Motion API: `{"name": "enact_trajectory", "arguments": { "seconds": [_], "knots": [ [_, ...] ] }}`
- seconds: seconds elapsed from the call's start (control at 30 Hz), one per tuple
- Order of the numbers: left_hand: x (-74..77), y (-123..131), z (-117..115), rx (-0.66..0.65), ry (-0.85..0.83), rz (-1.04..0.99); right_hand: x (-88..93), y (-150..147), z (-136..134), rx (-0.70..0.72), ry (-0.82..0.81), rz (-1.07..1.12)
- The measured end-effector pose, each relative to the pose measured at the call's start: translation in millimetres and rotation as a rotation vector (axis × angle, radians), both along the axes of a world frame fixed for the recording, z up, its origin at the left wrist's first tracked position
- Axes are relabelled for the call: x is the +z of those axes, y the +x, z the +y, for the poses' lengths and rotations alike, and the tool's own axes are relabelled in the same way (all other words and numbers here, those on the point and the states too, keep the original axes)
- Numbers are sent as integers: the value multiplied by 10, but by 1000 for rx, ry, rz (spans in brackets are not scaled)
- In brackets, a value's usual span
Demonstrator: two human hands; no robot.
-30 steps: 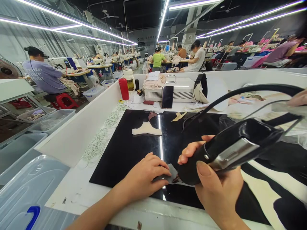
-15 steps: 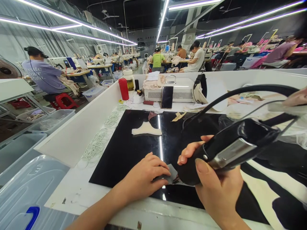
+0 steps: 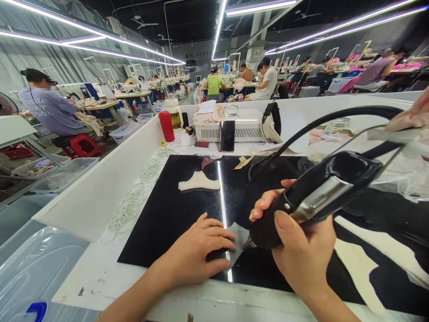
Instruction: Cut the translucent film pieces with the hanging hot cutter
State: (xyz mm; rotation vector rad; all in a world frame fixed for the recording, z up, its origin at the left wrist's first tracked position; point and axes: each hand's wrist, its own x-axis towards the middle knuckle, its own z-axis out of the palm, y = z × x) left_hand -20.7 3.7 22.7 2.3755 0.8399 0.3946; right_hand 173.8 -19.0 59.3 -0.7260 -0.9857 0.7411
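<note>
My right hand (image 3: 303, 250) is wrapped around a black corded hand tool (image 3: 335, 183) with a shiny metal strip along its side; its exact kind I cannot make out. The tool's rounded end hangs over a thin grey translucent piece (image 3: 238, 243) on the glossy black board (image 3: 161, 219). My left hand (image 3: 204, 248) lies flat on the board with fingers stretched, its fingertips at the left edge of the grey piece. Farther back on the board is a cream fabric piece (image 3: 199, 181). The tool hides part of what lies under it.
A hand (image 3: 410, 112) shows at the right edge by a clear strip. White loops (image 3: 129, 208) lie along the left wall. A phone (image 3: 227, 136), a red bottle (image 3: 166, 126) and a white vented box (image 3: 246, 127) stand at the back. Cream pieces (image 3: 357, 268) lie at right.
My left hand has shifted slightly, its fingers now straighter and more spread, and more of the grey piece shows. The right hand keeps its hold on the tool. The view has turned slightly right.
</note>
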Motion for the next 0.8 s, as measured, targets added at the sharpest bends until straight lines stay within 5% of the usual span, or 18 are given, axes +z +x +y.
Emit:
{"name": "enact_trajectory", "arguments": {
  "seconds": [0.8],
  "knots": [
    [21, -21, -2, -44, -12, -1, -53, -118, -166, 94, 47, -16]
  ]
}}
